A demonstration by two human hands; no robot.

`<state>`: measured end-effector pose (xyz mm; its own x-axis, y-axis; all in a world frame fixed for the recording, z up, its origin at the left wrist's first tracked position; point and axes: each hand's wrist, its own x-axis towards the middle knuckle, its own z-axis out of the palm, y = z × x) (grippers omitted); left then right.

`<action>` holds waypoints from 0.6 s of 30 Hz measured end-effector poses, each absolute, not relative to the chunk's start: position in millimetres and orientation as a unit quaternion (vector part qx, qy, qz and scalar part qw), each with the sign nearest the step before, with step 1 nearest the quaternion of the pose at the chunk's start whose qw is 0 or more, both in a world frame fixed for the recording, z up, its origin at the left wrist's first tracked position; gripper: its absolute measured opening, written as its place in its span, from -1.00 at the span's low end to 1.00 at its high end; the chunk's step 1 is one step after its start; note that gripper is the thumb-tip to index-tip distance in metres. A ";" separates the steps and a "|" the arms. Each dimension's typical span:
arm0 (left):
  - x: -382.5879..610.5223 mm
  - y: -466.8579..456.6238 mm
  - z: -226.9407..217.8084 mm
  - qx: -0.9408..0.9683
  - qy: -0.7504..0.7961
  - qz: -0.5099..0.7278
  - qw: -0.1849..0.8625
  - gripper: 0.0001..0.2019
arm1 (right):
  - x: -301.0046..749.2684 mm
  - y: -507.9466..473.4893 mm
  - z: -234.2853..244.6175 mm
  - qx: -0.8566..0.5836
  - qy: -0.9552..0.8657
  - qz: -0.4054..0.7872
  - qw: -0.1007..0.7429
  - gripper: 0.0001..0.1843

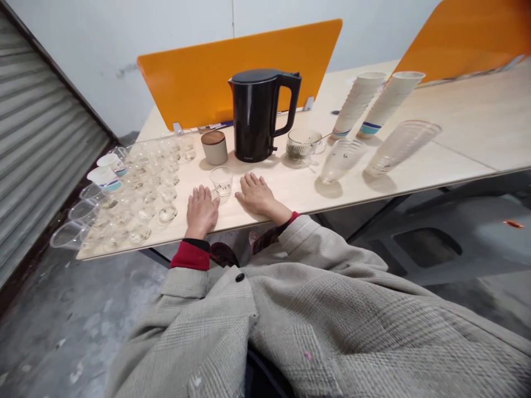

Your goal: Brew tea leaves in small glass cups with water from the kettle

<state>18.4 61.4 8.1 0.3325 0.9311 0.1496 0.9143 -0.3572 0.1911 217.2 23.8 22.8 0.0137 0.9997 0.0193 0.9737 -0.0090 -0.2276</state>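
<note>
My left hand (201,210) lies flat on the wooden table (290,188), palm down, fingers stretched out. My right hand (257,194) rests flat beside it, fingers spread, holding nothing. Between the two hands, just beyond the fingertips, stands a small clear plastic cup (221,181) with dark specks in the bottom. Behind it are a grey canister with a brown lid (214,147) and a black electric kettle (259,113). A glass cup with tea leaves (303,145) sits right of the kettle.
Several clear cups (145,188) crowd the table's left end, some overhanging the edge. Stacks of paper cups (373,102) and clear cups (398,146) lie at the right. An orange divider (194,77) stands behind. A roller shutter (37,143) is at left.
</note>
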 end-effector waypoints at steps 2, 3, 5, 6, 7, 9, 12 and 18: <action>20.0 58.7 13.1 0.813 0.575 0.085 0.028 -0.32 | 217.4 24.3 22.4 -0.706 -0.699 0.072 0.089 -0.21; 20.8 57.4 15.6 0.812 0.579 0.070 0.023 -0.31 | 217.5 24.5 22.1 -0.706 -0.699 0.071 0.089 -0.21; 22.3 55.1 19.8 0.810 0.584 0.049 0.016 -0.31 | 217.7 24.9 21.9 -0.705 -0.700 0.070 0.089 -0.22; 22.8 54.3 21.4 0.810 0.585 0.043 0.013 -0.31 | 217.8 24.9 21.9 -0.705 -0.700 0.070 0.089 -0.22; 23.3 53.6 22.5 0.809 0.586 0.040 0.012 -0.31 | 217.7 24.8 22.1 -0.705 -0.700 0.071 0.089 -0.22; 23.9 52.9 23.7 0.809 0.586 0.036 0.011 -0.30 | 217.5 24.5 22.8 -0.706 -0.699 0.073 0.088 -0.21; 24.2 52.7 23.6 0.810 0.586 0.034 0.010 -0.30 | 216.7 23.8 24.5 -0.707 -0.697 0.076 0.086 -0.21; 23.2 54.2 20.6 0.812 0.582 0.041 0.002 -0.31 | 216.5 24.3 24.1 -0.709 -0.696 0.077 0.083 -0.21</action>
<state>23.2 54.2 20.6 0.3191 0.9455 0.0651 0.9452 -0.3226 0.0512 216.5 24.3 24.1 0.0198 0.9998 0.0061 0.9744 -0.0179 -0.2240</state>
